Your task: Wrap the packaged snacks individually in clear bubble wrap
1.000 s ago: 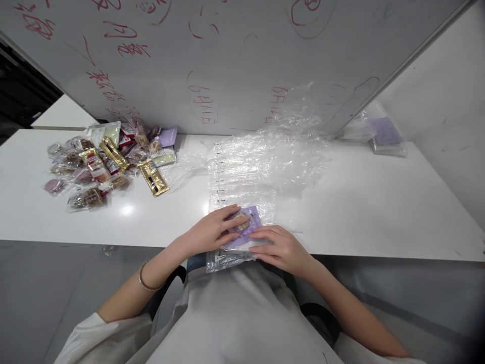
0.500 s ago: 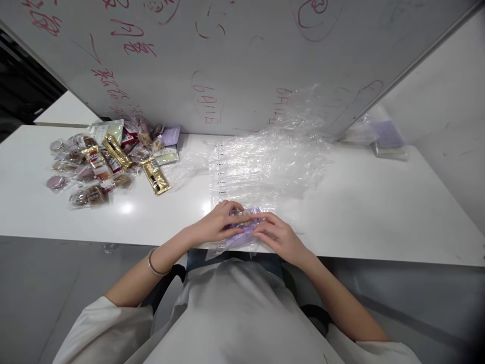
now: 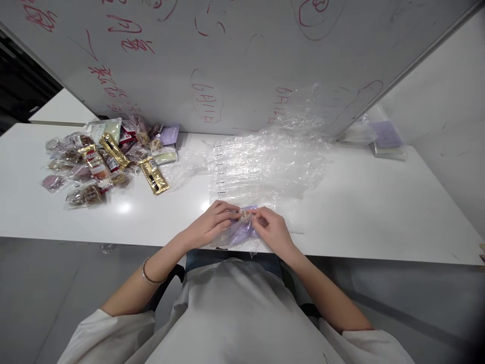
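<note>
A purple and clear plastic packet [image 3: 242, 232] lies at the table's front edge, with a small light-brown patterned item [image 3: 244, 215] on or inside its upper part. Over the packet's left side rests my left hand [image 3: 215, 222], its fingers closed together on the packet and item. From the right, my right hand [image 3: 273, 231] pinches the packet near the item with bent fingers. Just beyond both hands spreads a clear ribbed air-cushion wrap [image 3: 257, 162]. My fingertips hide part of the item.
Several wrapped snacks [image 3: 94, 162] are piled at the left, with a gold packet [image 3: 153, 175] at their right side. Purple and clear packets [image 3: 386, 136] lie at the far right. A whiteboard [image 3: 242, 65] stands along the table's back.
My left hand has shifted slightly left and its fingers have drawn together. My right hand's fingers have curled into a pinch. The packet lies flatter at the edge.
</note>
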### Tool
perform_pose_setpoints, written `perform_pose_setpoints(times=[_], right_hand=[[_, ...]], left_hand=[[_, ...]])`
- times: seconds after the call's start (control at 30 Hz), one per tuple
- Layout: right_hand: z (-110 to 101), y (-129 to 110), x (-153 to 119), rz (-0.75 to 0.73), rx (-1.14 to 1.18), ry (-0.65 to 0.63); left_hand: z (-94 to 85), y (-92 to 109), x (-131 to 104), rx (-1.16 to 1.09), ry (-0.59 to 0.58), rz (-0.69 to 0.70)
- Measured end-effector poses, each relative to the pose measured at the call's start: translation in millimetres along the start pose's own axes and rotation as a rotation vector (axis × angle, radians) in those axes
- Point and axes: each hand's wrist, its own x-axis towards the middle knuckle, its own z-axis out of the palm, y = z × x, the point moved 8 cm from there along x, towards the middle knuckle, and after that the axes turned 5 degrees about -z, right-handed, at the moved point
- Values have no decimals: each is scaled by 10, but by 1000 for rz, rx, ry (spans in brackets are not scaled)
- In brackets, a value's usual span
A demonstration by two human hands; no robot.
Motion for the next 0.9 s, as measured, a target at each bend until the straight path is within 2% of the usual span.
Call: perform_pose_setpoints(times=[0.1,0.13,0.2,0.27,0.3,0.37,0.43,0.5,0.6,0.67,0.7,0.8,0.9], right_hand=[[15,7,15,5,-34,22],[15,2,18,4,-51,28],[15,-12,20,-1,-86,37],[15,-28,24,-7,-114,42],[15,-35,27,-11,-124,44],[15,-45,36,-22,-133,45],[18,-43,45,-28,-128,37],[27,-31,47,-31,-110,14],[-62,-49,21,-70,-176,66],[-164,-168,-21,-207,-321,126],[-183,-256,-50,-315,-399,116],[-111,-442,-154,-622,-512,-86],[-108,-442,-170,-707,-472,-221]], left_hand=[[-53,70,-78,29,-16,33],[-82,105,-117,59,34,26],[-170,232,-235,149,257,12],[-125,516,-385,276,437,145],[-6,683,-438,355,436,264],[302,869,-449,530,311,398],[483,809,-351,678,208,312],[517,666,-246,750,170,184],[510,530,-165,758,130,159],[480,474,-138,720,97,175],[450,445,-121,688,78,174],[310,371,-46,543,-13,155],[98,319,60,363,-101,107]])
